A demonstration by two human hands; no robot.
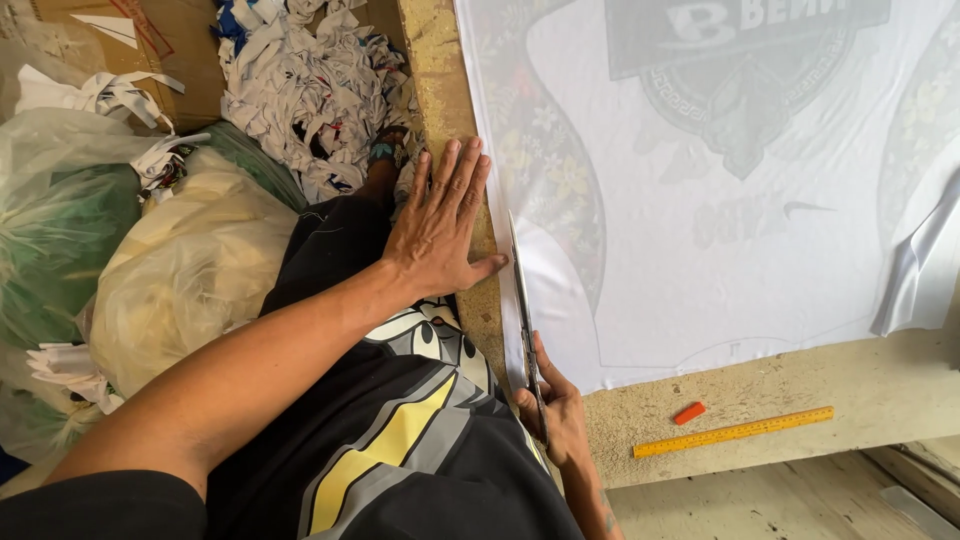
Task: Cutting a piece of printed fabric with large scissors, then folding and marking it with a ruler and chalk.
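Left hand [440,225]: flat, palm down, fingers spread and straight, pressing the left edge of the white printed fabric [700,200] where it meets the bare tabletop [800,400]. Grips nothing.

Right hand [555,410]: fingers curled closed around the handles of the scissors [522,310], low at the table's near edge. Blades run up along the fabric's left margin, tip near the left thumb; how far apart the blades stand cannot be told.

Fabric lies spread flat over most of the table, faint floral and crest print showing through.

Yellow ruler [733,432] and small orange chalk piece [689,412] on bare table, below the fabric's lower edge, near each other but not touching.

Heap of white fabric scraps [310,90] and stuffed plastic bags [180,270] left of the table.
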